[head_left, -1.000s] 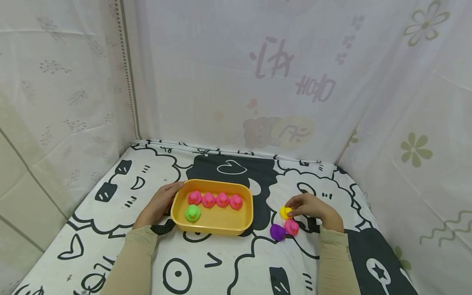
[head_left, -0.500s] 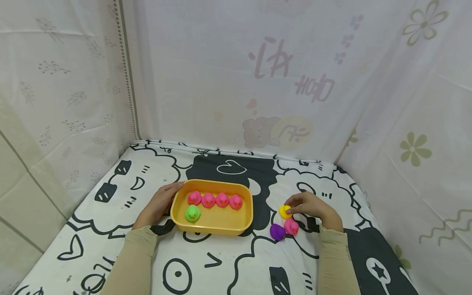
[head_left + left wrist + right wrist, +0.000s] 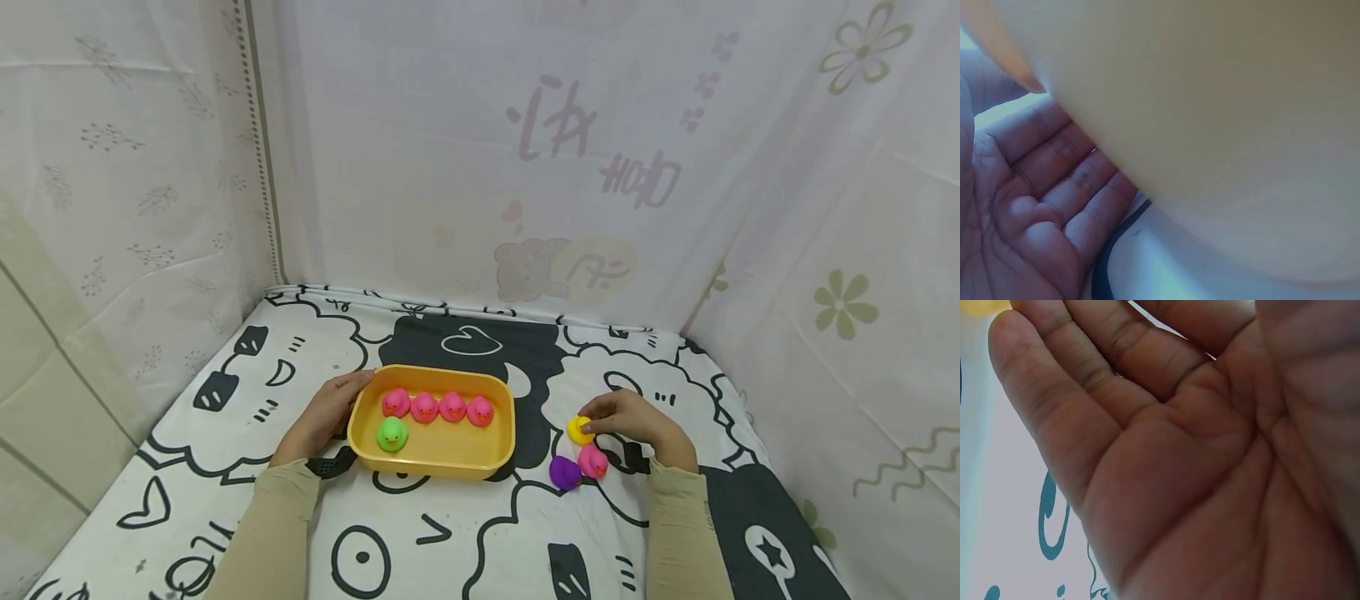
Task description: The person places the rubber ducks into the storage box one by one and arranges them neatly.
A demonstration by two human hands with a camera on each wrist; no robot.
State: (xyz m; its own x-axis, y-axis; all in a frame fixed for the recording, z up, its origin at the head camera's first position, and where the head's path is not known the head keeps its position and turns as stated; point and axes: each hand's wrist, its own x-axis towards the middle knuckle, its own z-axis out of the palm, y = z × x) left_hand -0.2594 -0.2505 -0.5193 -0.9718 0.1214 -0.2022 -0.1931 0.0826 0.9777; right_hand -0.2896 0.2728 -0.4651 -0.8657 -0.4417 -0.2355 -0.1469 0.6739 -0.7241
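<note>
In the head view my left hand [image 3: 324, 417] grips the left end of a yellow tray [image 3: 442, 468], its thumb by the rim. The left wrist view shows several fingers [image 3: 1054, 150] against the tray's outer wall, their tips hidden. Inside stand a row of pink rubber ducks [image 3: 424, 407] and one green rubber duck [image 3: 392, 434] in front. My right hand [image 3: 626, 417] pinches a yellow rubber duck [image 3: 578, 430] on the right; its fingertips partly cover it. Close by are a pink rubber duck [image 3: 593, 462] and a purple toy [image 3: 565, 472], probably another duck with its face not visible.
A black-and-white cartoon cloth [image 3: 420, 542] covers the surface. Pale printed curtains [image 3: 420, 167] hang at the back and both sides. Between the tray and the loose ducks lies a strip of patterned cloth.
My right hand and the yellow duck have shifted very slightly away from the pink duck. The left hand, tray and the other ducks stay in place.
</note>
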